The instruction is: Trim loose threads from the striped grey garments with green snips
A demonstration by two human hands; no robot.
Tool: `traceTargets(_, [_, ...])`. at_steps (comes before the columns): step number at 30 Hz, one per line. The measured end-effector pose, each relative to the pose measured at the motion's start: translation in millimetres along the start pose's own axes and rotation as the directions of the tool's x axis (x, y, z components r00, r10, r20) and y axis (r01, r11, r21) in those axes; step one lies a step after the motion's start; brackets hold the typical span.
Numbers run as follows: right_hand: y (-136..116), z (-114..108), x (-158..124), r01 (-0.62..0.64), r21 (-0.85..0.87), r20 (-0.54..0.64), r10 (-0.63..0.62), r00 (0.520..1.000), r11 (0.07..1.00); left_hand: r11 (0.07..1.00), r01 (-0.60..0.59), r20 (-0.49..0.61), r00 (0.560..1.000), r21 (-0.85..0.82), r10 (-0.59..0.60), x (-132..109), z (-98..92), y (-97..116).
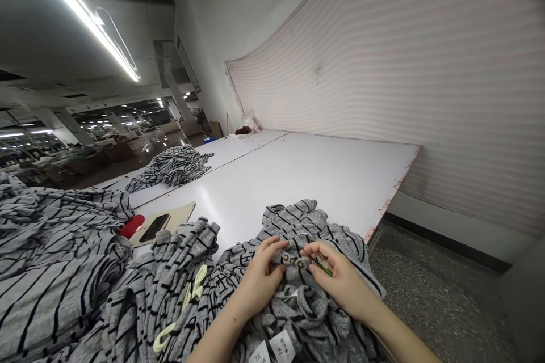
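A grey garment with black stripes point(298, 215) lies bunched up in front of me. A short row of dark round buttons or snaps point(292, 261) shows on it between my hands. My left hand point(260, 273) is closed on the cloth at the left end of this row, thumb and fingers pinching the fabric. At the row's right end, my right hand point(338, 281) grips a thin green-handled tool point(327, 270); its tip is too small to make out. White size labels point(281, 347) marked XL show on the cloth below my hands.
Striped garments point(55, 249) are heaped at left, with pale yellow strips point(199, 281) among the nearer ones. A black phone point(154, 227) rests on a beige folder point(183, 214) beside a red object point(131, 227). Another garment pile point(174, 165) sits farther along the white table point(315, 167).
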State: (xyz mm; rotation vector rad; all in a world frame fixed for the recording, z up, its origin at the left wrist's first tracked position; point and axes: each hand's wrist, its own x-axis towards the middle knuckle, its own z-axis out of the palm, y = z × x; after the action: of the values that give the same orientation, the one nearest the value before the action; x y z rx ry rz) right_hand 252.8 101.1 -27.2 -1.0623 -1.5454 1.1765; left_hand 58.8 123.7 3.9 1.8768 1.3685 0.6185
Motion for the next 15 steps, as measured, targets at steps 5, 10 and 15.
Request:
traceTargets(5, [-3,-3,-4,0.031,-0.150,0.000,-0.031,1.000,0.988,0.989,0.038,0.076,0.997,-0.140,-0.027,-3,-4.1,-2])
traceTargets(10, [-9,-4,-3,0.079,-0.464,0.008,-0.086,0.996,0.882,0.948,0.077,0.138,0.990,-0.308,-0.035,-4,-5.0,-6])
traceTargets(15, [-24,-1,-2,0.243,-0.676,0.116,-0.225,0.967,0.696,0.938,0.093,0.130,0.990,-0.333,-0.053,-4,-4.9,-3])
